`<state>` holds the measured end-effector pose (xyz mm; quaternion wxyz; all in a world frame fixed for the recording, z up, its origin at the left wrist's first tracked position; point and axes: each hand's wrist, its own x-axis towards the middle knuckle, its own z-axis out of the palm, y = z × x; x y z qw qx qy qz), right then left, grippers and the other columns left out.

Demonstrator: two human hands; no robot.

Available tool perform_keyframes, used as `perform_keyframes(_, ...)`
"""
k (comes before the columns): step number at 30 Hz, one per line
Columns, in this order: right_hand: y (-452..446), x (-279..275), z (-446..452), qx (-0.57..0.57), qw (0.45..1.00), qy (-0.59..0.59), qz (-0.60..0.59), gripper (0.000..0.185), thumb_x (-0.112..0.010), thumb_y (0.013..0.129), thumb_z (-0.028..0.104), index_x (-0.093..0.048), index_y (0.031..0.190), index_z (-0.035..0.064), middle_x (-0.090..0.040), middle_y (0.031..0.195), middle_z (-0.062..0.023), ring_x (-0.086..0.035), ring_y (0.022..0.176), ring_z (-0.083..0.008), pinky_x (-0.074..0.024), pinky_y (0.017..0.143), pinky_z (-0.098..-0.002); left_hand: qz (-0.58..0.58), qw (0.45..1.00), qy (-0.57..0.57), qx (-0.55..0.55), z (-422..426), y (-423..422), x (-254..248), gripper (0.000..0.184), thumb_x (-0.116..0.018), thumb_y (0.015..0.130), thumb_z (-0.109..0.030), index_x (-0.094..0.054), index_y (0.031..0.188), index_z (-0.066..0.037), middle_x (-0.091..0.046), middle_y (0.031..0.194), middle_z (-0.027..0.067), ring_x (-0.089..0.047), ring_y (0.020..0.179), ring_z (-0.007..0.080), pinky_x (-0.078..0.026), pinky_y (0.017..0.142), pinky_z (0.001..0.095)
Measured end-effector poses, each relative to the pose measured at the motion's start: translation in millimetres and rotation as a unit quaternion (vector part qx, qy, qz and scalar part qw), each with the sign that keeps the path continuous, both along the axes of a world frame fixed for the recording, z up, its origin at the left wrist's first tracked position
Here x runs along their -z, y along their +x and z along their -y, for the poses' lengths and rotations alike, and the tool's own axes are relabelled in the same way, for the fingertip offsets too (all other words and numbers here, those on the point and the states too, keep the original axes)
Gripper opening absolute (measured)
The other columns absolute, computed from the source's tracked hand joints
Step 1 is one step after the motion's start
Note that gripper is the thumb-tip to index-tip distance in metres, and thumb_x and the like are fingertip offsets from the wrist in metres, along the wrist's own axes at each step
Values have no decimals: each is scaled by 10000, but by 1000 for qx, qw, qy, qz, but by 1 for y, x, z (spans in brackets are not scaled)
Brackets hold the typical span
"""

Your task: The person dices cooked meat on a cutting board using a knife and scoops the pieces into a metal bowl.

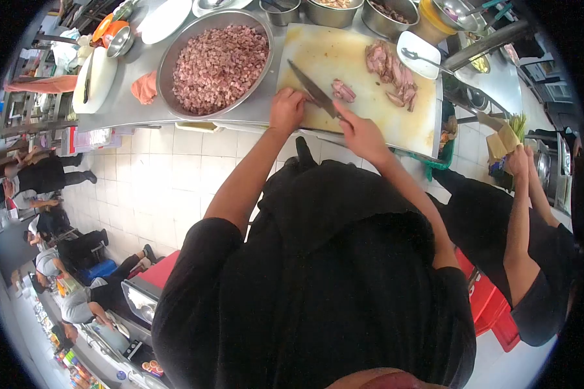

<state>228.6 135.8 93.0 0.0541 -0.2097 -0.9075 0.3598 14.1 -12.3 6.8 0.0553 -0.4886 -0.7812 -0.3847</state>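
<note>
My right hand (365, 136) grips the handle of a kitchen knife (313, 84), its blade slanting up and left over a stained white cutting board (318, 45). At the board's near left edge, my left hand (287, 109) has its fingers curled in beside the blade; what they hold, if anything, is hidden. A small piece of pinkish meat (343, 91) lies just right of the blade. Further right on the board are larger strips of meat (396, 74). Left of the board stands a big metal bowl (164, 78) heaped with diced meat (220, 70).
Metal pots (334, 14) line the board's far side. A white dish (419, 63) with a spoon sits at the right. An orange cloth (145, 87) lies left of the bowl. A co-worker (519, 227) stands close on my right, holding cardboard and green stalks. Several people work behind.
</note>
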Motion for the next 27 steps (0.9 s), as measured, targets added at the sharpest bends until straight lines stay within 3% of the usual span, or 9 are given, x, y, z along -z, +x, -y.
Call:
perform_keyframes(6,58,-27,-20,111,989,80,59,574,-590,1024,214,-499,1584,300,-729,861,-253,-706,786,-472,-565,744,-580,66,997,37,2,-35,15,0,55,-693,865,-41,-715,900,-77,-646,910,153,-639,934,397,-537,834,500)
perform_keyframes(10,73,-21,-4,117,987,57,98,589,-597,1011,180,-501,1585,269,-742,897,-253,-713,805,-471,-559,765,-593,66,997,38,11,-51,18,3,106,-731,912,-89,-731,1014,-62,-653,906,157,-654,869,376,-551,763,467)
perform_keyframes(11,79,-12,2,109,992,67,13,600,-597,996,130,-508,1578,247,-743,1017,-285,-716,883,-482,-568,816,-567,89,995,33,2,-54,20,4,101,-733,914,-94,-727,1007,-53,-652,899,156,-655,850,370,-552,751,464)
perform_keyframes(15,97,-8,6,137,981,-134,6,639,-609,982,89,-485,1596,215,-726,1148,-301,-725,1024,-463,-578,904,-464,135,991,17,-16,-67,33,-9,84,-728,879,-67,-707,952,-30,-664,925,175,-651,843,387,-550,776,479)
perform_keyframes(18,113,-24,8,155,965,-212,23,662,-622,976,74,-471,1607,209,-729,1203,-282,-732,1113,-422,-567,948,-406,132,991,12,-2,-73,41,-11,189,-788,856,-144,-728,1006,-44,-672,959,177,-658,886,377,-560,785,466)
perform_keyframes(21,132,-19,8,164,963,-215,-6,656,-624,980,65,-481,1604,212,-734,1235,-267,-731,1165,-387,-556,976,-382,16,998,47,24,-81,52,-8,361,-847,801,-229,-726,1089,-49,-672,1053,174,-648,1006,379,-553,881,474)
perform_keyframes(27,144,-32,8,224,952,-208,15,621,-616,998,45,-499,1593,175,-721,1280,-278,-715,1224,-354,-533,1029,-374,-24,998,-33,57,-86,74,-14,589,-903,717,-297,-683,1199,-41,-623,1296,212,-582,1210,419,-482,1069,515)
